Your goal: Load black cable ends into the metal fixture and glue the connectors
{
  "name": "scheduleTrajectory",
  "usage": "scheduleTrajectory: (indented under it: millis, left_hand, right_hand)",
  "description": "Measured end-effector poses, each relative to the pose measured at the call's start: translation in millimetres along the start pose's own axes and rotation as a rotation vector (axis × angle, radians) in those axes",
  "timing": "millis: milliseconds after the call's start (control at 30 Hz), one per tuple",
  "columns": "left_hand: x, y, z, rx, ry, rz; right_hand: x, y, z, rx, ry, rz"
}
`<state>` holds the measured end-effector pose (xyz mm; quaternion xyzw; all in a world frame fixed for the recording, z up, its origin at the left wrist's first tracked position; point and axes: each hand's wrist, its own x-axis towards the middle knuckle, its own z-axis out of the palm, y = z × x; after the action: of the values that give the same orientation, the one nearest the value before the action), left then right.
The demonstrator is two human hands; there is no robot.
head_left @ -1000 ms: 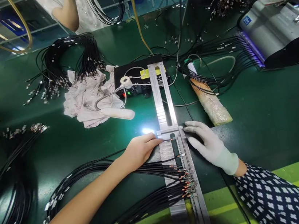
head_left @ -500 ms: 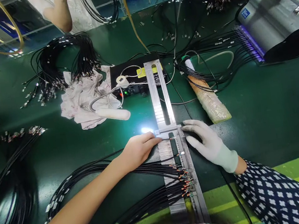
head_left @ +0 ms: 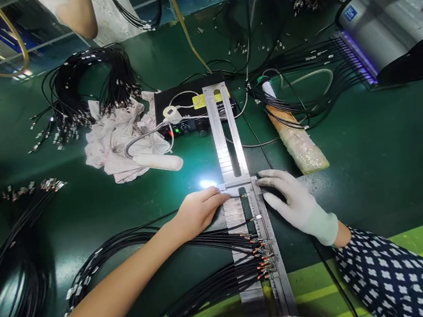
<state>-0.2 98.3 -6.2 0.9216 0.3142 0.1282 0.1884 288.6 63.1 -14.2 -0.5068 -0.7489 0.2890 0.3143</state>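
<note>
My bare left hand point(head_left: 199, 212) pinches the end part of a black cable at the left side of a long metal fixture point(head_left: 228, 161). The cable's tip lies across the fixture's slot. My right hand point(head_left: 295, 204), in a white glove, rests its fingertips on the fixture's right edge, its fingers spread. Nothing shows in that hand. Nearer to me, a row of black cables point(head_left: 207, 278) lies over the fixture, their stripped ends with orange and green wires on its right rail. A white lamp head point(head_left: 158, 162) lights the bench left of the fixture.
A black control box point(head_left: 185, 111) stands under the fixture's far end, beside a crumpled cloth point(head_left: 116, 145). Cable bundles point(head_left: 91, 75) lie at the left. A wrapped roll point(head_left: 304, 149) and a grey machine with violet light point(head_left: 393, 30) are at the right. Another person's arm point(head_left: 79, 14) shows across the bench.
My hands stay nearly where they were. The other person's arm across the bench has shifted slightly, and the view has moved a little.
</note>
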Motion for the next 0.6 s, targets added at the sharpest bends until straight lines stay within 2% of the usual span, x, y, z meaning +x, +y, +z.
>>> scheduleTrajectory:
  millis: [133,200,300,433,500,600]
  left_hand:
    - [1,-2,8.2,-0.169,0.072,-0.084]
    - [-1,-2,9.0,-0.218,0.089,-0.08]
    - [-10,0,6.8,-0.094,0.091,-0.066]
    - [-26,9,6.4,0.158,-0.042,-0.12]
    - [-29,16,6.8,0.164,-0.117,-0.162]
    - [-29,29,5.0,0.095,-0.133,-0.214]
  right_hand:
    - [0,-1,0,-0.001,-0.019,-0.002]
    - [-1,0,0,-0.004,-0.023,-0.005]
    - [-1,1,0,-0.011,-0.023,-0.005]
    - [1,1,0,-0.026,-0.031,-0.009]
    - [2,1,0,-0.041,-0.035,-0.015]
    - [0,0,2,-0.058,-0.023,-0.02]
